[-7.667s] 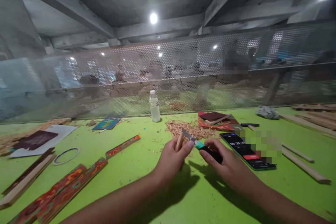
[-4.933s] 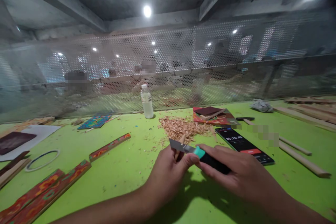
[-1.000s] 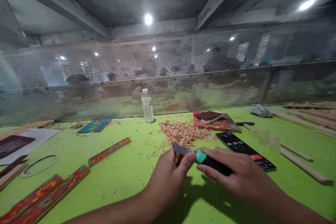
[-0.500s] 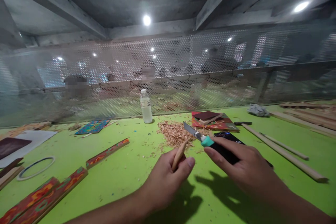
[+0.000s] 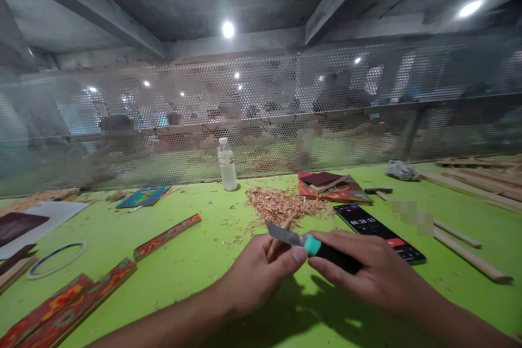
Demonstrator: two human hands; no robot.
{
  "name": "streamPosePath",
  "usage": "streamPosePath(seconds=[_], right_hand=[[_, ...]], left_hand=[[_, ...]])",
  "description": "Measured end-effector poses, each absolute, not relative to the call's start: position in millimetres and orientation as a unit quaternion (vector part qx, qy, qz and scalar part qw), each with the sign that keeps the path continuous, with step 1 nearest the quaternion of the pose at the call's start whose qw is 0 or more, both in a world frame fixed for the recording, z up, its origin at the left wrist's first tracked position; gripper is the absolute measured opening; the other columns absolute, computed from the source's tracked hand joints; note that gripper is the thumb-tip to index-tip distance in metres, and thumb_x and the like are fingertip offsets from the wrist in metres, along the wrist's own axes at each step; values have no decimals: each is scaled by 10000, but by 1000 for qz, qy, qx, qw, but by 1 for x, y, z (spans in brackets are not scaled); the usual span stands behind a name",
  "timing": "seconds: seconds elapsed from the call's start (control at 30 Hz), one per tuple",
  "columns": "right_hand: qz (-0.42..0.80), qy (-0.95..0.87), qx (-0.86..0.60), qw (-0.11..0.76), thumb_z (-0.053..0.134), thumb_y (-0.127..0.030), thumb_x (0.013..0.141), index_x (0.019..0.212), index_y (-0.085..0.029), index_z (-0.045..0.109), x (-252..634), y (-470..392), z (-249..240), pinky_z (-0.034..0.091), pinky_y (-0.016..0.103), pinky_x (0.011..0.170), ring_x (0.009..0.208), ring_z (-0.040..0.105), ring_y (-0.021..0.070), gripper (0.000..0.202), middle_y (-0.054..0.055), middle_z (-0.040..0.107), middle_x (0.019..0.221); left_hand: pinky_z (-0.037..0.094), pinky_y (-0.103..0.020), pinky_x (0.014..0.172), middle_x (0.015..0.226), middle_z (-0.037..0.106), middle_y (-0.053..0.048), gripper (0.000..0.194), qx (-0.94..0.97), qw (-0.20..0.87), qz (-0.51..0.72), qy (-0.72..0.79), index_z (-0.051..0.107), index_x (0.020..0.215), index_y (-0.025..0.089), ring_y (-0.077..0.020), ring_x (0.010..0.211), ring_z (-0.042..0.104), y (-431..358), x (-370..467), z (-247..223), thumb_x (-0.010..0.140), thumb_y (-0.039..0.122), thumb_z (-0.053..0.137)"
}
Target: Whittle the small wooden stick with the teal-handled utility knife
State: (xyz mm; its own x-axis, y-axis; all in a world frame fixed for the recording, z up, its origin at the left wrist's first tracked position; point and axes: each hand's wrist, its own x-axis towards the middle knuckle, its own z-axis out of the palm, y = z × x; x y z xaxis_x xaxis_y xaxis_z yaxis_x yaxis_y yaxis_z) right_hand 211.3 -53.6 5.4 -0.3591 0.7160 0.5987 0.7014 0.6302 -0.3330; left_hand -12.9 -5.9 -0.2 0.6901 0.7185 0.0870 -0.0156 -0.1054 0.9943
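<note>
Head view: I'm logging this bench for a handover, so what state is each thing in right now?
Knife: blade out, held in the right hand, laid against the stick.
Stick: gripped in the left hand, tip pointing away.
Bottle: upright, capped.
Phone: lying flat, screen lit with a timer.
Shavings: heaped loose on the green table.
Painted strips: lying flat.

Green table [image 5: 196, 261] under shavings [image 5: 281, 205], phone [image 5: 379, 224]

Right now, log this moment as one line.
left hand: holds stick | right hand: holds knife, blade on stick | shavings beyond | phone right
</note>
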Motion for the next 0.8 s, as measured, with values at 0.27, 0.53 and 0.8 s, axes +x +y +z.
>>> streamPosePath(seconds=[0.27, 0.53, 0.8], right_hand=[[-39, -784, -478, 394, 602, -470, 993, 1185, -248, 728, 210, -55, -4, 624, 365, 829, 968, 770, 251, 320, 61, 805, 1105], [-8, -708, -563, 427, 574, -545, 987, 1083, -251, 771, 207, -55, 13, 606, 353, 724, 865, 771, 267, 366, 71, 817, 1011], [29, -696, -583, 417, 490, -593, 1009, 1078, -250, 755, 202, -58, 16, 557, 331, 668, 786, 739, 229, 439, 46, 809, 958]], left_hand=[[232, -257, 502, 506, 362, 110, 436, 678, 590, 333, 285, 488, 780, 219, -84, 461, 280, -6, -8, -4, 955, 598, 614], [168, -225, 406, 532, 344, 94, 572, 615, 651, 325, 304, 406, 676, 232, -74, 445, 235, -7, -9, -2, 879, 723, 618], [128, -167, 349, 481, 267, 111, 643, 511, 758, 233, 331, 421, 677, 234, -67, 409, 88, 8, -14, 4, 904, 829, 331]])
